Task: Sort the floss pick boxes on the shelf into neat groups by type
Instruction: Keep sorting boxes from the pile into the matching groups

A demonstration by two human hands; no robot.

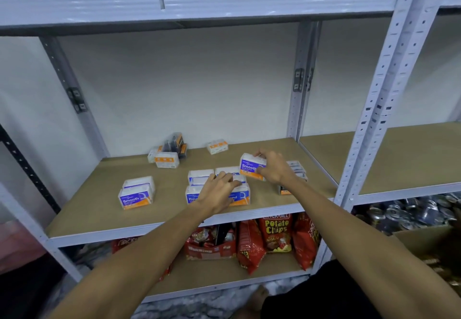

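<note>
On the brown shelf board [87, 209], my right hand [273, 167] grips a "Smooth" floss pick box [249, 165], held just above the board at centre right. My left hand [219, 190] rests flat, fingers spread, on a cluster of "Round" boxes [199, 177] in the middle. Two stacked "Smooth" boxes [137, 192] stand at the front left. At the back lie orange-labelled clear boxes [166, 160], dark boxes [177, 143] behind them, and a single orange-labelled box [217, 147]. More boxes [296, 169] sit partly hidden behind my right wrist.
A grey metal upright [374, 109] bounds the shelf on the right, with another bay beyond. The shelf below holds red potato chip bags [275, 234]. Cans [409, 212] fill the lower right bay. A cardboard box [424, 239] stands at the right.
</note>
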